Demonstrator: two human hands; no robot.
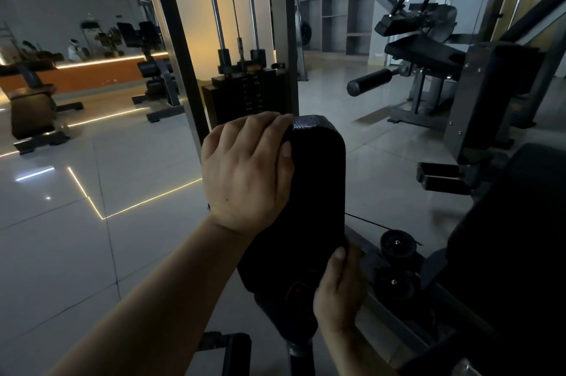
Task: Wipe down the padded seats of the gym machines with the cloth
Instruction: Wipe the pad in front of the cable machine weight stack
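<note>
A narrow black padded seat [288, 308] on a post stands in the centre, with a faint orange logo at its near end. A dark cloth [312, 192] lies spread over most of its top; a worn grey patch of the pad [304, 124] shows at the far end. My left hand [245, 173] lies on the cloth's far left side, fingers curled over the far edge and thumb on top. At the near right corner of the cloth, my right hand [337, 290] pinches it, thumb on top and fingers hidden beneath.
The machine's weight stack [248, 94] and guide rods rise just behind the seat. Its frame with two black rollers [396, 244] runs along the right. A leg machine [422, 51] stands at the back right, benches [30, 103] at the left on glossy tiles.
</note>
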